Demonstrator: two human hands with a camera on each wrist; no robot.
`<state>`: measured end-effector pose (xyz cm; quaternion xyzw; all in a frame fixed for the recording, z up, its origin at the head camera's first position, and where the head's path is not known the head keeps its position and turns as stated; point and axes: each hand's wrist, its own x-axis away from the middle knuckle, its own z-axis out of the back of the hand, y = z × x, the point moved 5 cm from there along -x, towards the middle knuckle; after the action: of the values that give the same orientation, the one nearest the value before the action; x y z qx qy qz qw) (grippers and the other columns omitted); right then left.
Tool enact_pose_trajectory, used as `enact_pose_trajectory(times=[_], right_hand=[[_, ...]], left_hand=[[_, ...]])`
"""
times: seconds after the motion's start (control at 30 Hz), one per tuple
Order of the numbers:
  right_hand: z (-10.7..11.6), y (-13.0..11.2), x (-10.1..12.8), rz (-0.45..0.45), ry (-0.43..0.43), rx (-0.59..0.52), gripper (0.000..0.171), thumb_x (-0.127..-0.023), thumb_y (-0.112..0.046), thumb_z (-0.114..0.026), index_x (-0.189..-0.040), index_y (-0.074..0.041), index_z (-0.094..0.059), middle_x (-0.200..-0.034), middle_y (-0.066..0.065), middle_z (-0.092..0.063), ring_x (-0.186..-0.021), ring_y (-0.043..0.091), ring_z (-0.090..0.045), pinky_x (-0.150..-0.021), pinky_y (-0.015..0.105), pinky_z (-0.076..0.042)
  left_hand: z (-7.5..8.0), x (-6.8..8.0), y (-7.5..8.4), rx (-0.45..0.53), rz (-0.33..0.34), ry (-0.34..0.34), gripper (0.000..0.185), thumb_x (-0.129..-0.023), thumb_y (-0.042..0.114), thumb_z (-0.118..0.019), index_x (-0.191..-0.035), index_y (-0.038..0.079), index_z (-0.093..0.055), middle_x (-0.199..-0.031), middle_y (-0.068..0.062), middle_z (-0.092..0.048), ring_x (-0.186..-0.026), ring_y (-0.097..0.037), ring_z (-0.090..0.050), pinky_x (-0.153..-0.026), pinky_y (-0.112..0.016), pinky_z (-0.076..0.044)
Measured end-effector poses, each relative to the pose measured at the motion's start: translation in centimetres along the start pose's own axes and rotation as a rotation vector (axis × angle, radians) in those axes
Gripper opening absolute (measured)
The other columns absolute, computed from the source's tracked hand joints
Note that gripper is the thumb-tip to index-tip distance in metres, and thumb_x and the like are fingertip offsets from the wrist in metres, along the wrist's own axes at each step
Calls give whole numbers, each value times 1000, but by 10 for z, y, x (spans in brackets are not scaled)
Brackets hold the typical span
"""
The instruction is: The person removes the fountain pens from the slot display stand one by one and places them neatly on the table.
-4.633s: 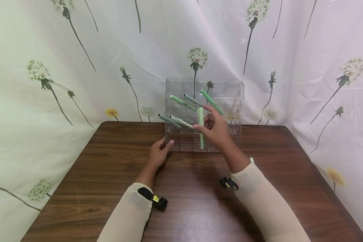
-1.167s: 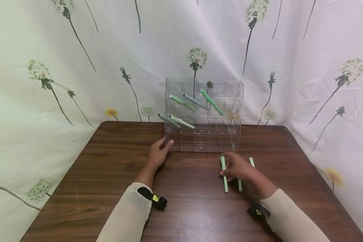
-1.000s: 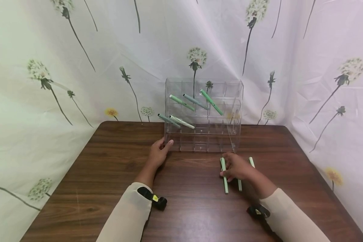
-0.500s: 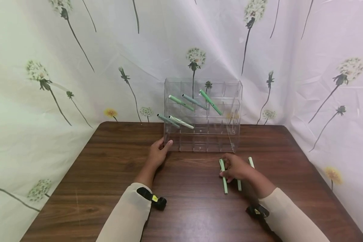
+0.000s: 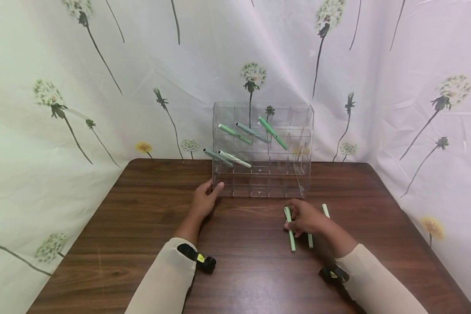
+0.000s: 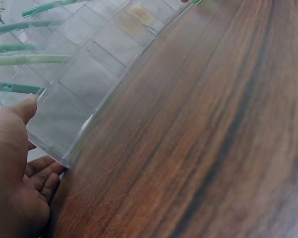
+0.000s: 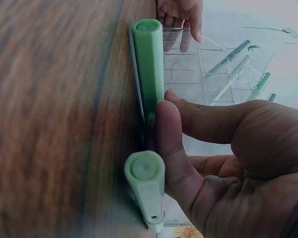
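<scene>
My left hand [image 5: 205, 199] grips the lower left corner of a clear acrylic pen rack [image 5: 261, 192], its thumb on the front and fingers round the side. In the left wrist view, the thumb lies near the lowest pen. Low over the table right of the rack, my right hand [image 5: 306, 216] pinches a light green pen [image 5: 290, 235] between thumb and fingers. Another pale green pen [image 5: 310, 241] lies just beside it, partly hidden by the hand. In the right wrist view, the thumb presses the held pen [image 7: 149, 64], with the other pen [image 7: 145, 173] nearer the camera.
Several green and white pens stick out of the rack, among them a white pen [image 5: 235, 158] and a bright green pen [image 5: 273, 133]. One pale pen [image 5: 325, 210] shows behind my right wrist on the brown wooden table [image 5: 243, 270]. Behind hangs a flowered cloth [image 5: 204, 78].
From in front of the rack, my right hand has come down and right to the tabletop with the light green pen. Over the last second it has barely moved. The left hand stays put.
</scene>
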<state>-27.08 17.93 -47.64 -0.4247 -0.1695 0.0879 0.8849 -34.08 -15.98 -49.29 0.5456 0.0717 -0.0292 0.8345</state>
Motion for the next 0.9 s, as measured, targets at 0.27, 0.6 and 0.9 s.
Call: enact_pose_trajectory(times=[0.27, 0.6, 0.9], right_hand=[[8, -10, 7, 18, 31, 81, 80, -93, -3, -86, -160, 7, -43, -111, 24, -73, -62, 21, -71, -59, 36, -64], [22, -20, 13, 27, 86, 136, 81, -92, -9, -88, -161, 2, -46, -141, 38, -59, -73, 21, -72, -60, 36, -64], [33, -48, 10, 146, 140, 249, 74, -97, -18, -86, -157, 4, -50, -141, 35, -63, -99, 40, -76, -83, 49, -64]], left_hand=[[-1, -2, -1, 11, -6, -1, 58, -108, 46, -68, -154, 11, -63, -153, -21, -64, -147, -37, -59, -121, -56, -48], [0, -1, -3, 14, -24, 13, 57, -109, 42, -69, -153, 8, -63, -150, -22, -67, -145, -38, -61, -120, -56, -50], [-1, -1, -3, 24, -18, 6, 57, -108, 44, -69, -154, 9, -63, -151, -21, -67, -146, -37, -60, -121, -54, -49]])
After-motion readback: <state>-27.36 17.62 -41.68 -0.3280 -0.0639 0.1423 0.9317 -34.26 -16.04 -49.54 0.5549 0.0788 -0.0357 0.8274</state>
